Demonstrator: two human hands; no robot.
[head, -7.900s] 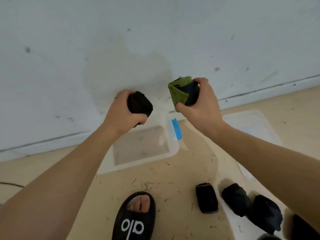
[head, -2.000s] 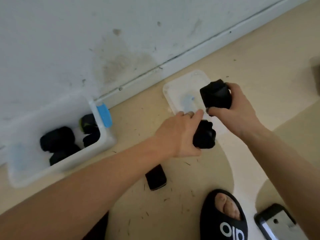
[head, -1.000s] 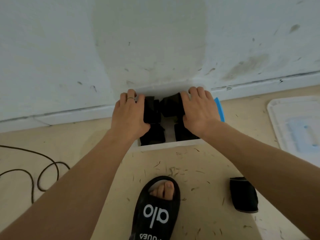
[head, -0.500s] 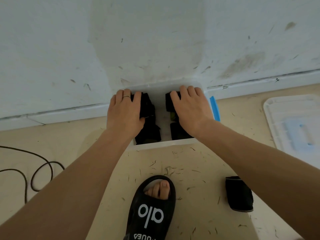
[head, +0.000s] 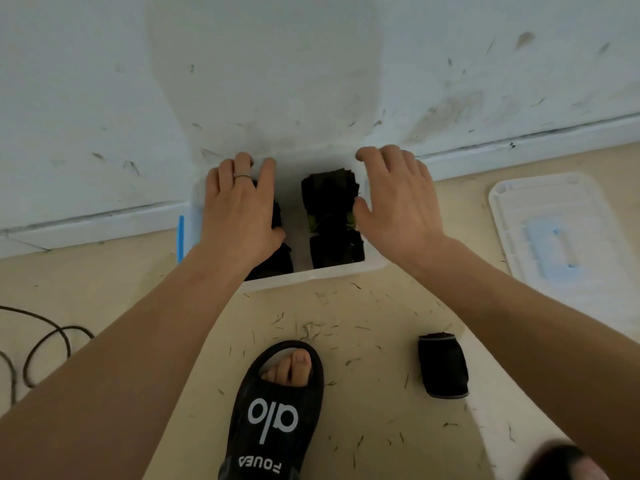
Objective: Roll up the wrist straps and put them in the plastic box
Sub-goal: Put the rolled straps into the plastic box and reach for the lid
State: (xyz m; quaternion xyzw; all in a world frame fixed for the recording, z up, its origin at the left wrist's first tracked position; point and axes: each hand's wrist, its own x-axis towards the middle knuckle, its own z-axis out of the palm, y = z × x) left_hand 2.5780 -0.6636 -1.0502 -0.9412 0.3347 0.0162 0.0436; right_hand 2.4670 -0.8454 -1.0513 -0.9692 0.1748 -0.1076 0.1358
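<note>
Spreading over the plastic box (head: 313, 273), both hands lie with fingers straight and grasp nothing: the left hand (head: 240, 216) rests flat on the black rolled straps (head: 277, 261) along the left side, probably to press them low, while the right hand (head: 398, 206) sits at the right rim beside the rolled straps with green edges (head: 330, 199). The box stands against the wall (head: 311, 64), which braces it. One rolled strap (head: 442, 365) lies on the floor (head: 363, 306), well apart; the lid (head: 561, 237) waits to the right.

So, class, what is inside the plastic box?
Inside the plastic box lie dark rolled wrist straps; the left hand covers those on its side, so no count is possible.
</note>
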